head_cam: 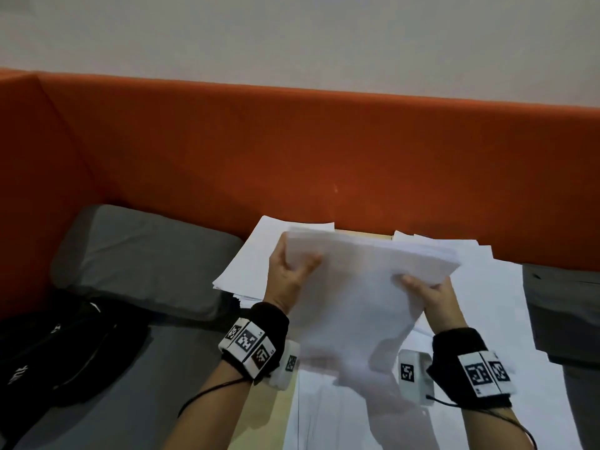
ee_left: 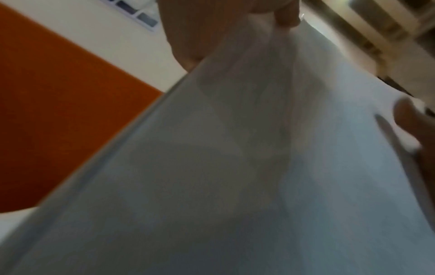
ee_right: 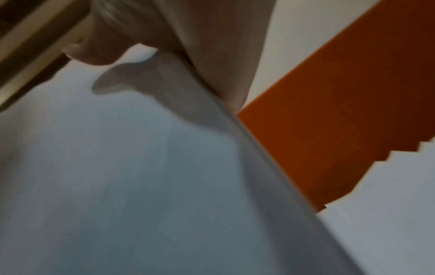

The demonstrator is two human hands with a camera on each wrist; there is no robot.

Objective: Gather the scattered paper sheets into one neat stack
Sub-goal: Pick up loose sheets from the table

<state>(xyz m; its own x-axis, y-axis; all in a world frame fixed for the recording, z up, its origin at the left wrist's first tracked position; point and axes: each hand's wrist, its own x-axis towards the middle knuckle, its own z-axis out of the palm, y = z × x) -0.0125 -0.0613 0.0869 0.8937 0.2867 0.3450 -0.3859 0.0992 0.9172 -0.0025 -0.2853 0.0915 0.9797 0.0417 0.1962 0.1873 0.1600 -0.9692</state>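
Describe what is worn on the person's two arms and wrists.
Each wrist carries a black fabric band: left wristband, right wristband. White blocks printed with black square codes sit on both. A white camera unit sits inside each wrist, with thin black cables trailing along bare, sleeveless forearms.

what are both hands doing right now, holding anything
Left hand: grips the left edge of the lifted paper bundle.
Right hand: grips the bundle's right edge, thumb on top.

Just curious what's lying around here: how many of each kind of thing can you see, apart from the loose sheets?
Hands: 2, left hand, right hand
Paper bundle, held: 1
Grey cushions: 2, left, right
Black bag: 1
Total: 6
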